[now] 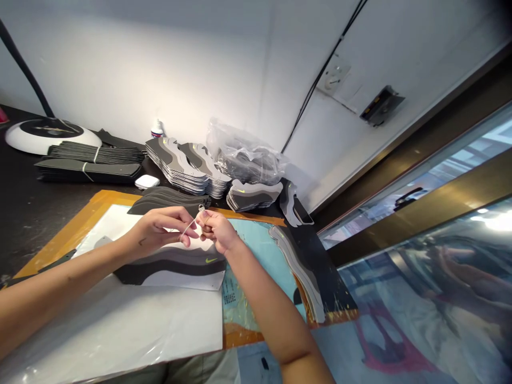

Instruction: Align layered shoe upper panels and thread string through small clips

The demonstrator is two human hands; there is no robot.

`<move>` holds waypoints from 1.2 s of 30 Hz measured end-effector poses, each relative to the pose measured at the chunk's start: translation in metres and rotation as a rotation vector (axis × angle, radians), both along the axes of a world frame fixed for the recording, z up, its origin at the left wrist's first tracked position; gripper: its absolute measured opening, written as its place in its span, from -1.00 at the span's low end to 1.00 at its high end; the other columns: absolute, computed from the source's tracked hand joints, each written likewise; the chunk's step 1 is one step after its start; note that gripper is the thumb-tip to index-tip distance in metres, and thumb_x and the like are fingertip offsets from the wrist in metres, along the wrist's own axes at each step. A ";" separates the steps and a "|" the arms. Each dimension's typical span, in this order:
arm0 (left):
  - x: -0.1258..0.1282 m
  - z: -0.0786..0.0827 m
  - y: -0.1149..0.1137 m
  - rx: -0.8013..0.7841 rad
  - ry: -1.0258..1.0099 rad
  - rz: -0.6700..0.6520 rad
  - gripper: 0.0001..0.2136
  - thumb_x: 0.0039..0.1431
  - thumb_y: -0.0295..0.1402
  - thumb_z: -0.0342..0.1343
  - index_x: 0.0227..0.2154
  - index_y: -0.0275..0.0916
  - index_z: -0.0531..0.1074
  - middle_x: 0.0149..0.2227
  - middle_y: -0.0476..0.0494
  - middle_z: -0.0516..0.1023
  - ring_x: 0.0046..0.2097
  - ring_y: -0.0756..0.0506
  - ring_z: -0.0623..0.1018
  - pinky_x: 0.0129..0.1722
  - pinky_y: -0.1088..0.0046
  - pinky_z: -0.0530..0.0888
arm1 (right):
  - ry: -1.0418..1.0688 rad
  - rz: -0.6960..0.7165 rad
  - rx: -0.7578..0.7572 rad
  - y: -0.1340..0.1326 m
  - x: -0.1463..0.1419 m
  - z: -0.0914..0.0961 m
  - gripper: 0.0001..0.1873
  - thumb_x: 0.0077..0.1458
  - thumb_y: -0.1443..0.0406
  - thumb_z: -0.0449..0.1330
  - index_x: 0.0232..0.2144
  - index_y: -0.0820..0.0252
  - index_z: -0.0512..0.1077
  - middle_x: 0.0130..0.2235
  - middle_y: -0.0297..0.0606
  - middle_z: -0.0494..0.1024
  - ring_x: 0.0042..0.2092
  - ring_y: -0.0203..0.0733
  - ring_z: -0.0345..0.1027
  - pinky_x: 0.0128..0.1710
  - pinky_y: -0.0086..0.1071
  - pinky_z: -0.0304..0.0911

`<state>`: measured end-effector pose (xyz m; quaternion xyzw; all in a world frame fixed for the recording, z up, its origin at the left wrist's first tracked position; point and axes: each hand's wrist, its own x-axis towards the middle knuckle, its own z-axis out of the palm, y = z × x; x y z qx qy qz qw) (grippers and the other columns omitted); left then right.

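Note:
My left hand (160,230) pinches a thin white cord (191,223) between its fingertips. My right hand (216,230) holds the other end of the cord, where a small metal pin or clip (200,208) sticks up above the fingers. The two hands nearly touch. Just below them lies a layered cut-out panel (172,265) in black and grey with a yellow-green swoosh logo, on a white sheet (200,279). A fanned stack of dark cut-outs (166,199) lies just beyond my hands.
Tall stacks of grey shoe-shaped cut-outs (188,166) and banded black bundles (96,154) stand along the wall, beside a clear plastic bag (244,152). Curved strips (298,272) lie on a dark sheet right. A glass panel (432,256) runs along the right.

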<state>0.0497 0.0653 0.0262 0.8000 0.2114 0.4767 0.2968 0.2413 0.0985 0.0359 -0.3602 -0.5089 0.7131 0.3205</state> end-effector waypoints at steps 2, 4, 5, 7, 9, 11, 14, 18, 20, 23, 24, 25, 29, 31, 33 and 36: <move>0.001 0.004 0.000 -0.063 -0.044 0.000 -0.89 0.22 -0.24 0.31 -0.25 -0.05 0.71 -0.35 -0.14 0.61 -0.33 -0.03 0.60 -0.37 0.57 0.52 | 0.053 0.007 -0.006 0.001 0.002 0.000 -0.65 0.25 0.20 0.12 -0.57 0.15 0.25 -0.68 -0.62 0.00 -0.65 -0.45 -0.25 -0.54 -0.54 0.10; 0.005 0.003 -0.001 -0.171 -0.097 -0.029 -0.88 0.16 -0.20 0.35 -0.27 -0.03 0.72 -0.34 -0.14 0.63 -0.26 -0.08 0.60 -0.33 0.52 0.54 | 0.093 -0.002 -0.002 0.002 0.003 -0.002 -0.64 0.25 0.18 0.13 -0.57 0.14 0.23 -0.67 -0.61 -0.01 -0.64 -0.44 -0.27 -0.53 -0.53 0.11; 0.007 0.001 -0.001 -0.246 -0.146 -0.042 -0.85 0.13 -0.17 0.37 -0.26 -0.03 0.72 -0.33 -0.15 0.63 -0.25 -0.09 0.60 -0.33 0.49 0.54 | 0.110 -0.011 0.005 0.003 0.003 -0.003 -0.63 0.24 0.17 0.14 -0.57 0.13 0.21 -0.66 -0.60 -0.02 -0.63 -0.44 -0.27 -0.52 -0.52 0.13; 0.012 -0.007 -0.002 -0.401 -0.256 -0.039 -0.75 0.06 -0.08 0.40 -0.25 -0.06 0.72 -0.34 -0.18 0.63 -0.27 -0.12 0.58 -0.36 0.45 0.54 | 0.147 -0.037 0.030 0.002 0.001 -0.006 -0.60 0.25 0.13 0.14 -0.57 0.12 0.17 -0.64 -0.58 -0.04 -0.62 -0.42 -0.27 -0.50 -0.50 0.16; 0.017 -0.014 -0.003 -0.499 -0.354 -0.015 -0.64 0.04 0.02 0.38 -0.19 -0.07 0.71 -0.34 -0.20 0.63 -0.29 -0.12 0.57 -0.34 0.40 0.56 | 0.193 -0.068 0.080 0.001 -0.003 -0.008 -0.58 0.26 0.09 0.12 -0.56 0.10 0.14 -0.62 -0.56 -0.05 -0.61 -0.40 -0.25 -0.49 -0.48 0.19; 0.022 -0.018 -0.004 -0.567 -0.464 -0.003 -0.56 0.04 0.09 0.34 -0.09 -0.03 0.68 -0.33 -0.17 0.63 -0.27 -0.11 0.57 -0.20 0.33 0.60 | 0.217 -0.101 0.143 -0.001 -0.007 -0.011 -0.58 0.26 0.05 0.11 -0.54 0.09 0.13 -0.59 -0.54 -0.04 -0.60 -0.38 -0.20 -0.48 -0.46 0.20; 0.028 -0.017 -0.004 -0.686 -0.625 -0.003 -0.48 0.05 0.12 0.31 0.02 0.01 0.62 -0.33 -0.11 0.60 -0.27 -0.07 0.57 -0.06 0.34 0.59 | 0.175 -0.147 0.288 -0.004 -0.009 -0.012 -0.57 0.24 -0.02 0.10 -0.51 0.08 0.13 -0.55 -0.50 0.04 -0.55 -0.35 -0.12 -0.47 -0.45 0.20; 0.026 -0.014 -0.001 -0.755 -0.644 0.036 -0.51 0.01 0.08 0.36 -0.02 -0.02 0.65 -0.35 -0.08 0.55 -0.35 -0.01 0.50 -0.19 0.44 0.57 | -0.201 -0.115 0.696 -0.008 0.000 -0.011 -0.62 0.30 0.06 0.00 -0.51 0.10 0.20 -0.48 -0.41 0.25 -0.44 -0.31 0.14 -0.36 -0.45 0.19; 0.020 -0.014 0.001 -0.705 -0.545 0.094 -0.54 0.02 0.04 0.38 -0.06 -0.06 0.67 -0.39 -0.09 0.54 -0.37 -0.01 0.46 -0.28 0.46 0.53 | -0.539 -0.067 0.940 -0.009 0.006 -0.008 -0.71 0.28 0.22 0.02 -0.50 0.13 0.30 -0.45 -0.38 0.38 -0.36 -0.29 0.26 -0.28 -0.44 0.15; 0.009 -0.010 0.003 -0.424 -0.223 0.185 -0.61 0.13 -0.04 0.34 -0.03 -0.08 0.66 -0.40 -0.10 0.50 -0.32 -0.06 0.46 -0.31 0.45 0.46 | -0.951 0.021 1.182 -0.008 0.011 -0.006 -0.80 0.21 0.35 0.07 -0.37 0.15 0.49 -0.34 -0.30 0.58 -0.26 -0.24 0.40 -0.25 -0.41 0.09; 0.006 -0.009 0.004 -0.275 -0.104 0.196 -0.64 0.17 -0.06 0.31 -0.02 -0.06 0.65 -0.39 -0.10 0.49 -0.30 -0.06 0.46 -0.31 0.45 0.44 | -1.041 0.049 1.220 -0.008 0.010 -0.006 -0.79 0.22 0.34 0.09 -0.31 0.15 0.54 -0.30 -0.25 0.62 -0.23 -0.21 0.43 -0.26 -0.40 0.09; 0.004 -0.007 0.005 -0.137 -0.007 0.197 -0.68 0.20 -0.09 0.29 -0.03 -0.03 0.65 -0.37 -0.10 0.48 -0.30 -0.06 0.45 -0.32 0.45 0.42 | -1.113 0.073 1.243 -0.008 0.010 -0.005 -0.78 0.23 0.31 0.10 -0.27 0.16 0.56 -0.27 -0.20 0.65 -0.22 -0.18 0.45 -0.28 -0.39 0.09; -0.001 -0.002 0.012 0.235 0.157 0.278 -0.76 0.19 -0.09 0.30 -0.13 0.01 0.68 -0.35 -0.06 0.45 -0.32 -0.04 0.38 -0.27 0.42 0.35 | -1.291 0.133 1.272 -0.009 0.004 -0.006 -0.71 0.28 0.22 0.11 -0.23 0.25 0.59 -0.28 -0.06 0.66 -0.22 -0.10 0.50 -0.32 -0.36 0.09; -0.001 -0.002 0.014 0.360 0.219 0.346 -0.76 0.19 -0.05 0.28 -0.17 0.01 0.69 -0.31 -0.08 0.47 -0.27 -0.07 0.37 -0.21 0.40 0.34 | -1.326 0.159 1.274 -0.011 0.001 -0.006 -0.69 0.29 0.20 0.11 -0.22 0.27 0.59 -0.28 -0.03 0.66 -0.21 -0.07 0.51 -0.33 -0.36 0.09; 0.001 -0.004 0.013 0.428 0.251 0.374 -0.74 0.22 -0.02 0.24 -0.20 0.00 0.69 -0.29 -0.09 0.48 -0.25 -0.09 0.36 -0.18 0.39 0.34 | -1.343 0.177 1.259 -0.013 -0.001 -0.005 -0.71 0.26 0.19 0.14 -0.21 0.27 0.58 -0.27 -0.02 0.66 -0.22 -0.06 0.51 -0.35 -0.35 0.07; 0.007 -0.004 0.003 0.385 0.227 0.418 -0.69 0.31 -0.02 0.13 -0.20 -0.04 0.69 -0.31 -0.11 0.47 -0.25 -0.08 0.36 -0.19 0.40 0.35 | -1.276 0.116 1.177 -0.015 -0.002 -0.005 -0.77 0.22 0.19 0.18 -0.24 0.22 0.55 -0.33 -0.13 0.63 -0.31 -0.13 0.46 -0.40 -0.37 0.00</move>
